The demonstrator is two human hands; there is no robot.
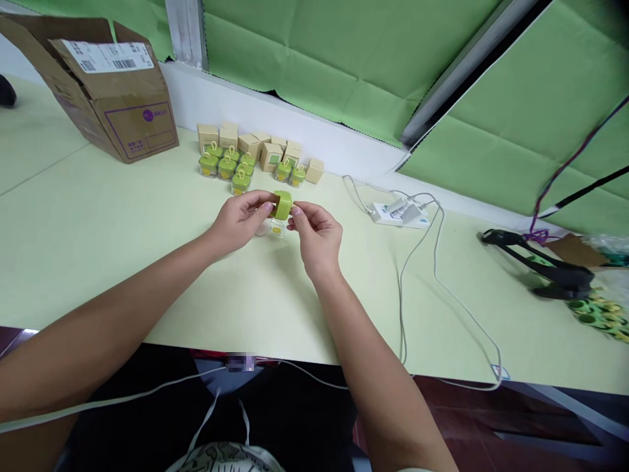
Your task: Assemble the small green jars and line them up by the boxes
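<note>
At the frame's centre, a green lid [284, 206] is pinched by the closed fingers of the left hand [240, 219] and right hand [320, 237], its long axis roughly upright. Just below it in the frame, a clear jar [278, 229] is seen between both hands.

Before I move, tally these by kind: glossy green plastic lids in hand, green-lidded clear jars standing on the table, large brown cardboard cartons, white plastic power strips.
Glossy green plastic lid in hand: 1
Green-lidded clear jars: 9 visible, some overlapping
Large brown cardboard carton: 1
White plastic power strip: 1
Total: 12
</note>
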